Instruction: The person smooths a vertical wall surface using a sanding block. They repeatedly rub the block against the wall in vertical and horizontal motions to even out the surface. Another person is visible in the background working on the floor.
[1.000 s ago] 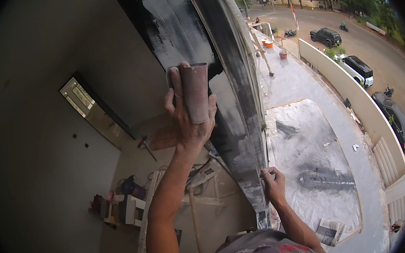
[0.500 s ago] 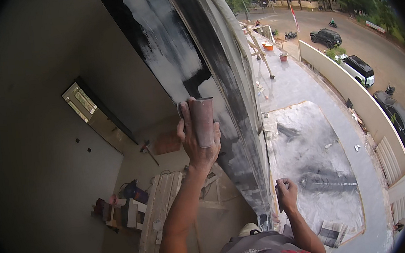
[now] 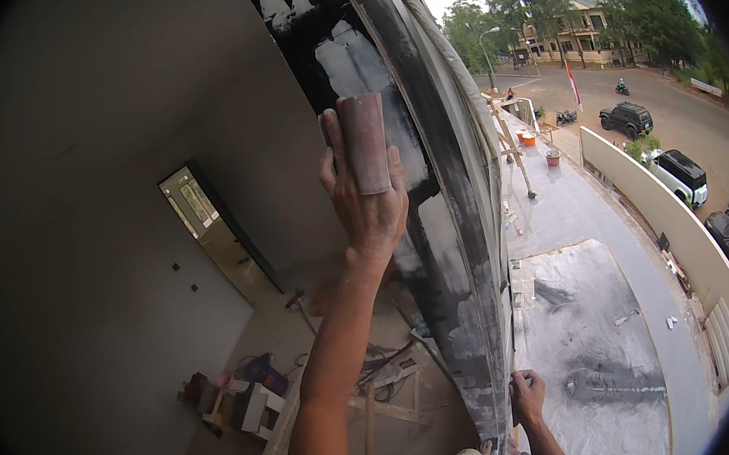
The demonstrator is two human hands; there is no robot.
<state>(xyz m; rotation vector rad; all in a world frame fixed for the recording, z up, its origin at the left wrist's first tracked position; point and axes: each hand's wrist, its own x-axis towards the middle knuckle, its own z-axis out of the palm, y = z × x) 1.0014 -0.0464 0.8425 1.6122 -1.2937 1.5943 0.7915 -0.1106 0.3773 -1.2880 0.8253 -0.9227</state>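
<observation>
A tall black frame with smeared grey filler patches rises in front of me. Against its face lies my left hand, closed on a sheet of reddish-brown sandpaper. The sheet curves over the middle fingers and hides them, while the index finger and thumb show on either side. Lower down, beside the frame's outer edge, my right hand has its fingers curled together. Something dark shows by those fingertips, too small to make out. Pale dust coats the left hand.
Inside, wooden planks, a hammer-like tool and a pile of boxes and gear sit on the floor below. Outside are a stained ground sheet, buckets, a wooden ladder, a low wall and parked cars.
My left hand has moved up the frame with the sandpaper, over the larger filler patch. The view has tilted upward, and my right hand stays low near the frame's edge.
</observation>
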